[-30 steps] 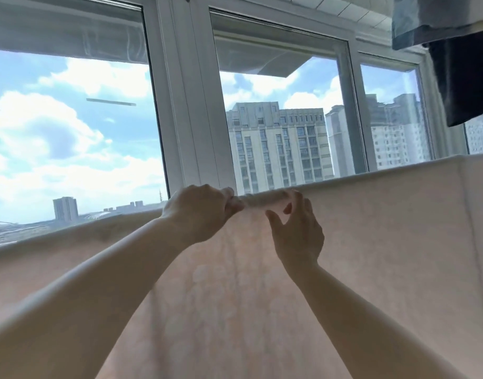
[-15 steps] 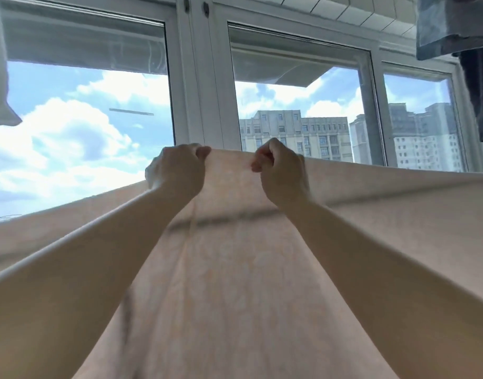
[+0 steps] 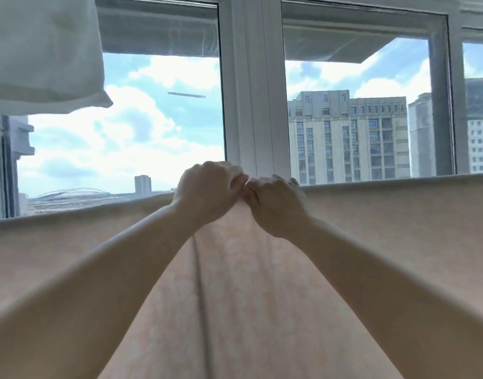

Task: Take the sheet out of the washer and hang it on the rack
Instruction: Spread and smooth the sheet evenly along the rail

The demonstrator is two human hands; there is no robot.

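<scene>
L hand (image 3: 207,191) & R hand (image 3: 275,203) gripping sheet (image 3: 385,228) top edge

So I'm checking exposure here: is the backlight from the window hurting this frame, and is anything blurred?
Head view: strongly backlit; the bright sky shines through the thin peach fabric sheet, leaving the forearms shaded. The left hand and right hand look slightly soft, as does the white cloth at upper left.
</scene>
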